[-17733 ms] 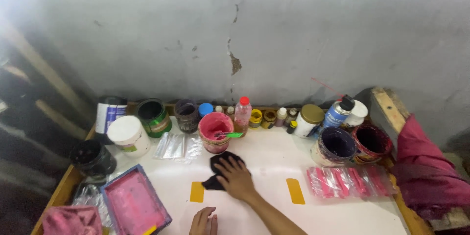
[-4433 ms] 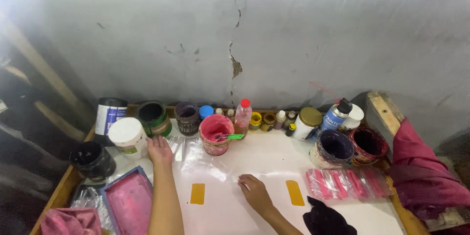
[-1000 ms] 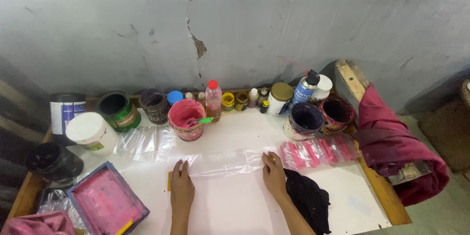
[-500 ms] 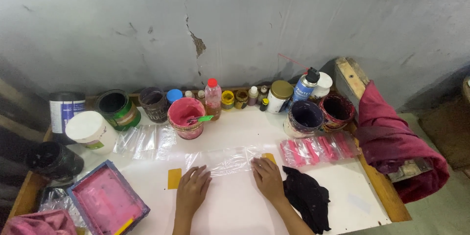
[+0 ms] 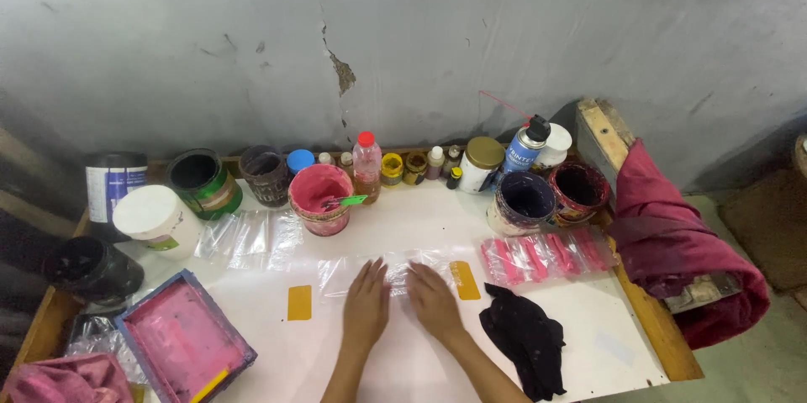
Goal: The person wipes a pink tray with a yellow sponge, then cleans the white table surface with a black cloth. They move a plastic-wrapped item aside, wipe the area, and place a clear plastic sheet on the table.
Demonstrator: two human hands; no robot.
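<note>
Both my hands lie flat, fingers spread, on a clear plastic bag (image 5: 340,270) spread on the white table (image 5: 420,218). My left hand (image 5: 367,304) presses its middle, and my right hand (image 5: 434,300) sits close beside it, on the bag's right part. The bag lies between two yellow tape marks, one on the left (image 5: 299,302) and one on the right (image 5: 463,279), both uncovered. A black rag (image 5: 525,341) lies just right of my right forearm.
Paint cans, jars and small bottles line the table's back edge, among them a pink paint tub (image 5: 319,199) and a spray can (image 5: 524,147). A pink-inked tray (image 5: 186,347) sits front left. Pink printed bags (image 5: 546,255) lie right; more clear bags (image 5: 248,239) lie left. A red cloth (image 5: 672,243) hangs at right.
My hands have slid inward along the plastic bag, from its two ends toward its middle, until they lie side by side. Both yellow marks now show. The black rag has not moved.
</note>
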